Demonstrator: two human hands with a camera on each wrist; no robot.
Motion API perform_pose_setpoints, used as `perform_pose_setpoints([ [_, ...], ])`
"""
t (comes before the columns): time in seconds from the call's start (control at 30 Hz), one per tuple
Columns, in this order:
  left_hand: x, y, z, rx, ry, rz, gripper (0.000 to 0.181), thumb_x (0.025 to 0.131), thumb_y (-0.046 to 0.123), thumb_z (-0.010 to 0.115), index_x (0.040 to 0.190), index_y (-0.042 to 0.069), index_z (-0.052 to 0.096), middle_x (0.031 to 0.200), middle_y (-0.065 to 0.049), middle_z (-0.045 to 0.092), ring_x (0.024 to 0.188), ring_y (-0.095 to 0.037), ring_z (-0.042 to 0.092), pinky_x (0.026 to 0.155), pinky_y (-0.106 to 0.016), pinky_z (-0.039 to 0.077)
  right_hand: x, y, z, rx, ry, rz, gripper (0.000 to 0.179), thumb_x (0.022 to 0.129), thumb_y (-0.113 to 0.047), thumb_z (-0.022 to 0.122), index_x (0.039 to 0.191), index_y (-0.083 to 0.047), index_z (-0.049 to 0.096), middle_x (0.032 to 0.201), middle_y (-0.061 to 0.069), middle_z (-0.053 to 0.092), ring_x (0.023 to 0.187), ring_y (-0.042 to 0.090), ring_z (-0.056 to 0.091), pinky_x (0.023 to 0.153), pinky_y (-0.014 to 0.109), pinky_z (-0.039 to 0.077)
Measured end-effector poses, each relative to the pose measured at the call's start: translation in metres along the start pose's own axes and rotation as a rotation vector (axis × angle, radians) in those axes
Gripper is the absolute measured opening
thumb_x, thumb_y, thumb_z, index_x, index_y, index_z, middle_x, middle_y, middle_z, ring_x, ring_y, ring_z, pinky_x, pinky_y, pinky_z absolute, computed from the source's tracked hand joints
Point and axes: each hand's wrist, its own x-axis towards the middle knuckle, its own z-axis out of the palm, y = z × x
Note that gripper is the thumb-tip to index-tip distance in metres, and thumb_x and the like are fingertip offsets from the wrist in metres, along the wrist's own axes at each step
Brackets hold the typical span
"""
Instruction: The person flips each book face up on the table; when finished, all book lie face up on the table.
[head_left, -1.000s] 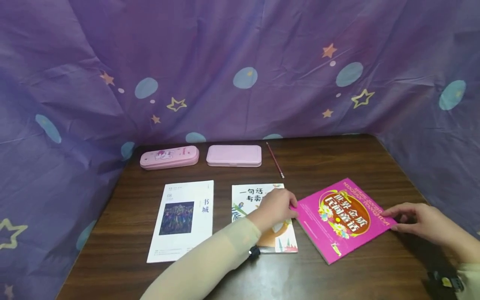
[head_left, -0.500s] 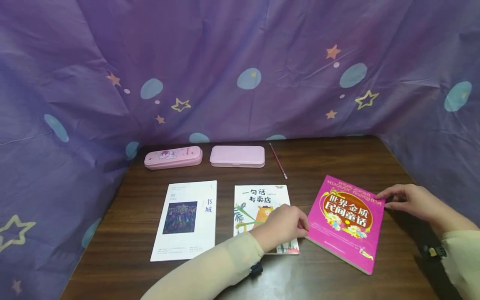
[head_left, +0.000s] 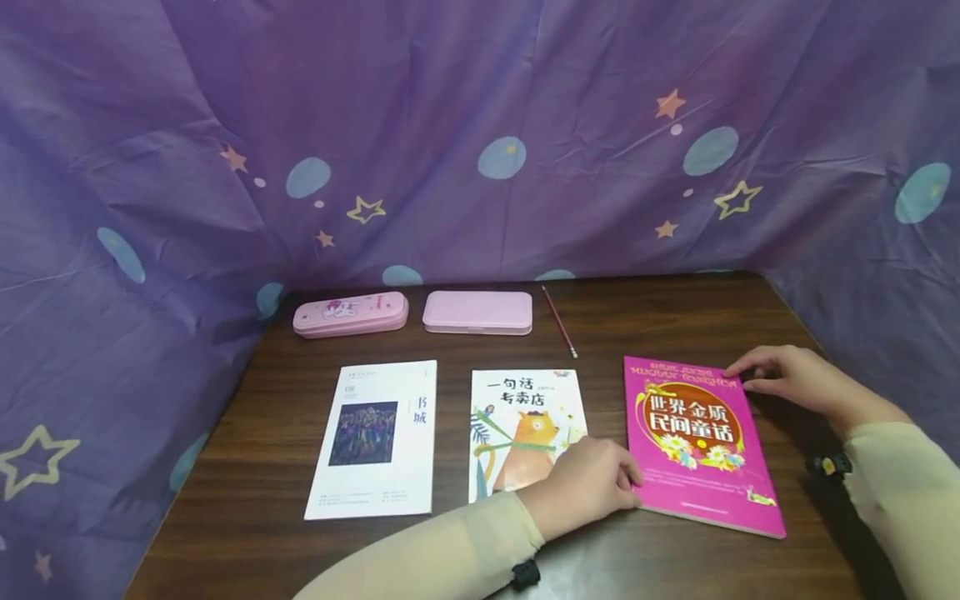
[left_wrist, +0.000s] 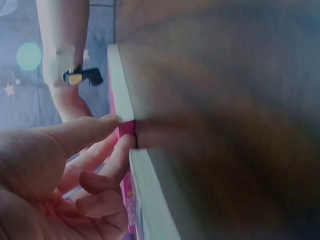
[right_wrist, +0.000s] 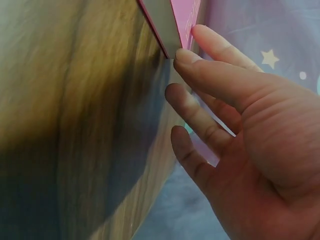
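A pink book lies flat at the right of the table, turned slightly, its cover facing up. My left hand pinches its near left corner between thumb and finger; the left wrist view shows the thumb on the page edge. At the far right corner, my right hand holds the book with thumb and index finger, while the other fingers are spread apart. Left of the pink book lies a white picture book with a bear drawing, partly hidden by my left hand and forearm.
Farther left lies a white magazine with a dark picture. Along the back stand a pink pencil case with a rabbit, a plain pink case and a dark red pencil. A purple curtain hangs behind the table.
The pink book has turned counterclockwise on the table and now lies straighter. My left hand has come nearer the front edge, and my right hand has moved away from me and left.
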Motion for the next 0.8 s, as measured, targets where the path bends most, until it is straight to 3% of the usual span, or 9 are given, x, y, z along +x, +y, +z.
perform_pose_setpoints([
  [0.2,-0.001,0.002,0.004,0.016,0.02,-0.013,0.013,0.081,0.032,0.086,0.092,0.031,0.08,0.07,0.026,0.07,0.059,0.019,0.047,0.061,-0.004,0.036,0.019,-0.007,0.001,0.003,-0.024,-0.011,0.03,0.08,-0.005,0.086,0.103,-0.023,0.08,0.104,0.001,0.077,0.088,-0.001,0.065,0.072,0.026,0.053],
  [0.4,-0.002,-0.001,-0.001,0.056,0.03,-0.039,0.01,0.087,0.038,0.081,0.096,0.035,0.08,0.074,0.029,0.07,0.059,0.017,0.047,0.059,-0.006,0.036,0.025,-0.023,0.004,0.041,-0.072,0.118,0.029,0.085,-0.001,0.078,0.112,-0.012,0.078,0.106,0.012,0.075,0.084,0.011,0.063,0.07,0.032,0.049],
  [0.5,-0.005,-0.008,-0.014,0.078,0.059,-0.074,0.013,0.091,0.041,0.076,0.102,0.034,0.078,0.081,0.026,0.072,0.066,0.012,0.054,0.061,-0.009,0.039,0.022,-0.039,0.008,0.082,-0.058,0.192,0.03,0.093,-0.009,0.073,0.122,-0.004,0.072,0.114,0.024,0.071,0.093,0.032,0.067,0.078,0.048,0.054],
  [0.6,-0.01,-0.023,-0.034,0.087,0.134,-0.101,0.016,0.095,0.036,0.072,0.108,0.028,0.078,0.091,0.017,0.076,0.079,0.0,0.064,0.072,-0.016,0.047,0.019,-0.059,0.011,0.063,-0.012,0.232,0.039,0.098,-0.022,0.07,0.13,0.0,0.065,0.129,0.031,0.062,0.115,0.051,0.06,0.092,0.069,0.046],
  [0.7,-0.017,-0.043,-0.057,0.092,0.231,-0.158,0.02,0.096,0.03,0.07,0.113,0.022,0.077,0.101,0.009,0.078,0.095,-0.014,0.069,0.084,-0.028,0.052,0.017,-0.078,0.013,-0.027,0.034,0.256,0.047,0.101,-0.032,0.066,0.137,-0.002,0.06,0.141,0.033,0.052,0.129,0.057,0.047,0.1,0.076,0.035],
  [0.8,-0.026,-0.067,-0.079,0.064,0.302,-0.262,0.03,0.097,0.028,0.069,0.126,0.019,0.072,0.112,0.002,0.076,0.106,-0.022,0.067,0.091,-0.039,0.053,0.016,-0.094,0.014,-0.124,0.071,0.27,0.057,0.102,-0.041,0.062,0.144,-0.004,0.053,0.15,0.034,0.042,0.133,0.06,0.039,0.102,0.079,0.03],
])
